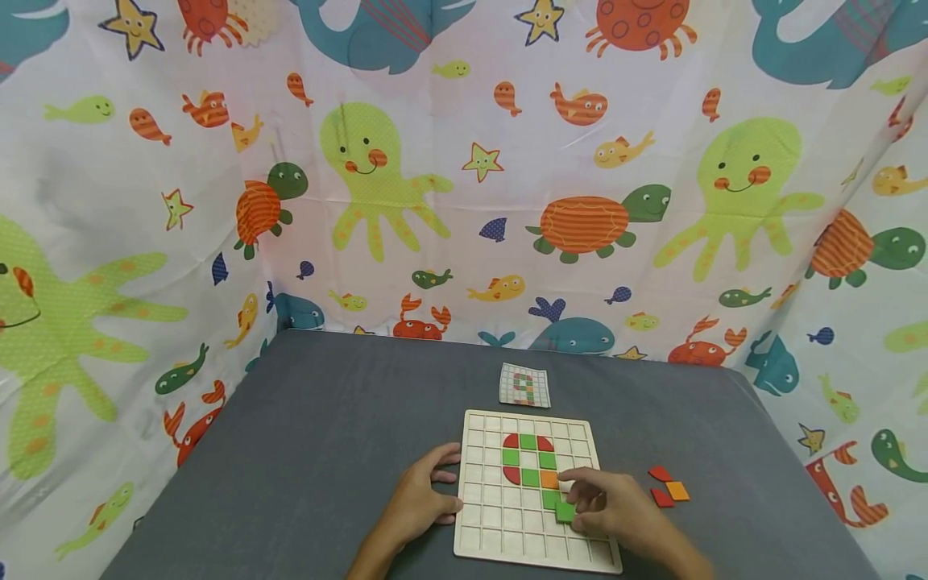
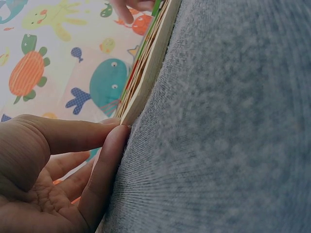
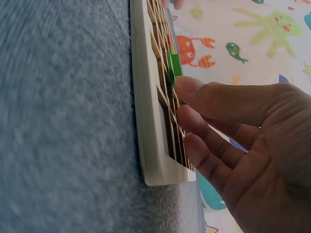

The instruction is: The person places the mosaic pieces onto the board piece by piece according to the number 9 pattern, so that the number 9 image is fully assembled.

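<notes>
R hand [image 1: 612, 501] fingers pinch green sq. tile [image 1: 565, 512], L hand's [image 1: 420, 497] grip wooden grid board [image 1: 500, 540] edge; prob. best lower tile level.

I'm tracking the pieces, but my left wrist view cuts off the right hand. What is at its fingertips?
Observer: The right hand has a green square at its fingertips.
Operator: Are any pieces off the board?
Observer: Three lie to the right of it: two red pieces and an orange square.
Operator: And beyond the board?
Observer: A card showing a grid with a coloured pattern lies there.
</notes>
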Tool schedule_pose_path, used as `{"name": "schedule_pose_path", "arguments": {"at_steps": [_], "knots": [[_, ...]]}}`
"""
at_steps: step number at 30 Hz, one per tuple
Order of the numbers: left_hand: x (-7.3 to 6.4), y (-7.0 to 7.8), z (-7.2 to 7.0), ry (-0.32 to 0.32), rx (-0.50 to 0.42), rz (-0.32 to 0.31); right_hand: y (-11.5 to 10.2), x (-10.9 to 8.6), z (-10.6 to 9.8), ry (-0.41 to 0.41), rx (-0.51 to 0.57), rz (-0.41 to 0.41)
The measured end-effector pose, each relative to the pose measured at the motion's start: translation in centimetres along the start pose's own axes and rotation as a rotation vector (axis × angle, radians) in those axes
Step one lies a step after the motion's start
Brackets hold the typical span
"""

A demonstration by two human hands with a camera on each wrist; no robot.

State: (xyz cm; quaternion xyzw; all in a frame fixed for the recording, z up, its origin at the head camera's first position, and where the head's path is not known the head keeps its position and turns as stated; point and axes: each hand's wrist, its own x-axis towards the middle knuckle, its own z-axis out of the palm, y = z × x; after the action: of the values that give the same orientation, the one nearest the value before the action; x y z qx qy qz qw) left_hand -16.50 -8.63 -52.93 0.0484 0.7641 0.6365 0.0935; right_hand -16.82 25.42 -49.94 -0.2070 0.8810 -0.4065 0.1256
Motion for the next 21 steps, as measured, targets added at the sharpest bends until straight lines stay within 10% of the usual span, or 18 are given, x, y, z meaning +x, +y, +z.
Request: {"name": "schedule_pose_path", "arguments": {"at_steps": [21], "knots": [[-0.1, 0.1, 0.0, 0.004, 0.006, 0.002, -1.1, 0.2, 0.8, -0.06, 0.029, 0.008]]}}
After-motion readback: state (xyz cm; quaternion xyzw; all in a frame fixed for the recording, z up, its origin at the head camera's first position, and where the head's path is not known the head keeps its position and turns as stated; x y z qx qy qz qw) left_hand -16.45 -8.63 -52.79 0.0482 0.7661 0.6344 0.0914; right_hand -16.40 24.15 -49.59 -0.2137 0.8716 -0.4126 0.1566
